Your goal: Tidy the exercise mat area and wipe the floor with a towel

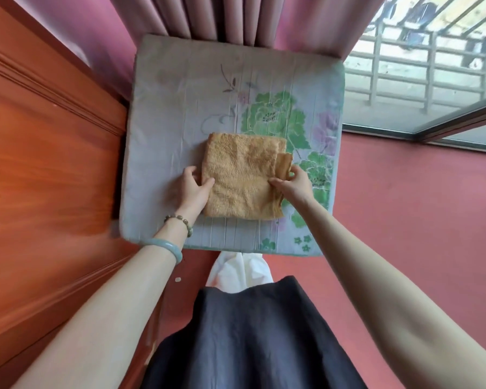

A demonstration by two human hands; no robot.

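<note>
Hands [243,185] grip towel [243,175] edges; mat [163,108] margins bare.

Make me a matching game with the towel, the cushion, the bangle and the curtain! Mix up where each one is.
Things:
1. towel
2. cushion
3. bangle
4. curtain

Places:
A. hangs down behind the cushion's far edge
B. around the left wrist
C. folded, on top of the cushion, with both hands on it
D. on the red floor, beside the wooden panel

Pairs: 1-C, 2-D, 3-B, 4-A
</note>
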